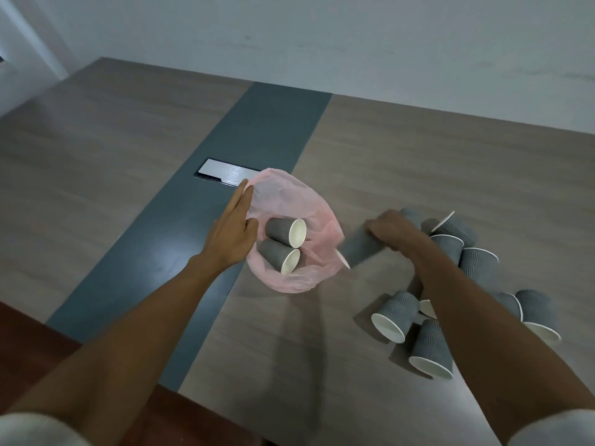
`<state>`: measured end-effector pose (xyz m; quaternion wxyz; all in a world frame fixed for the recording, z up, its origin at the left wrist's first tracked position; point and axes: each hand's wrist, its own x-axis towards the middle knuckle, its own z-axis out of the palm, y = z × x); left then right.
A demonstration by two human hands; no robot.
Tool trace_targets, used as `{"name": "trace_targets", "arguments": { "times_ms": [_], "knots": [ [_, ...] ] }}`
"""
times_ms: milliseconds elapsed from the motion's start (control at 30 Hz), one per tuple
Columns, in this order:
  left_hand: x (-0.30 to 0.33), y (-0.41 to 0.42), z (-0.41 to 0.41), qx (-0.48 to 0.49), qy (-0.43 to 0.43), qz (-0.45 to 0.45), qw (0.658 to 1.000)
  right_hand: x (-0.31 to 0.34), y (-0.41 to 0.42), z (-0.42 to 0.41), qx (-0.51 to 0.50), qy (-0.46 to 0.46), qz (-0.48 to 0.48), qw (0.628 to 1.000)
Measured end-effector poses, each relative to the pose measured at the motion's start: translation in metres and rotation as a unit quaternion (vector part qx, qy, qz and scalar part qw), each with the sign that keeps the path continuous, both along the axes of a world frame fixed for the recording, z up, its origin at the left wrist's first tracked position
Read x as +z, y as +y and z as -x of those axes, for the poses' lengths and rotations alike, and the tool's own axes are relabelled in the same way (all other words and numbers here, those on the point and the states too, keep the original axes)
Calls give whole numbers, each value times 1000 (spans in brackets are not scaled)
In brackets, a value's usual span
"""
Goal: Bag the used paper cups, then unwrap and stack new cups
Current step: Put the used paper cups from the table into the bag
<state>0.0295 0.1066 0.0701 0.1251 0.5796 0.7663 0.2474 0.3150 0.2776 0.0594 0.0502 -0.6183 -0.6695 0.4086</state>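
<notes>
A pink plastic bag [289, 194] lies open on the table, with two grey paper cups [285, 231] on their sides inside it. My left hand [233, 230] holds the bag's left rim, thumb inside and fingers flat along the outside. My right hand [394, 231] is closed on a blurred grey cup [360, 249] just right of the bag's mouth. Several more grey ribbed cups [431, 346] lie scattered on the right, some partly hidden under my right forearm.
The wooden table [96, 149] has a dark grey centre strip [267, 123] with a metal cable-box lid [225, 173] behind the bag. A reddish-brown edge [29, 329] borders the near side. A pale wall rises beyond the far edge.
</notes>
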Motion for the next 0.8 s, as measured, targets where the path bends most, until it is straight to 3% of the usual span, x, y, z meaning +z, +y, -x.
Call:
{"name": "trace_targets", "arguments": {
  "times_ms": [100,233,400,467,567,633,733,800],
  "knots": [
    [-2,2,8,-17,-39,-22,999,25,-14,38,28,152,1,988],
    [-2,5,11,-34,-64,-50,996,1,-58,100,164,160,-43,973],
    [1,7,21,-38,-91,-65,993,-36,-81,148,239,111,-131,956],
    [0,8,27,-30,-94,-59,993,-42,-77,145,155,85,-147,973],
    [-4,8,33,-30,-98,-58,993,-54,-62,121,-83,21,-171,982],
    [-6,8,36,-24,-100,-62,993,-74,-54,102,-195,-22,-85,977],
    [-9,9,38,-16,-103,-73,992,-114,-50,82,-278,80,102,952],
    [-13,10,39,-20,-107,-79,991,-126,-51,73,-265,119,85,953]
  ]
}}
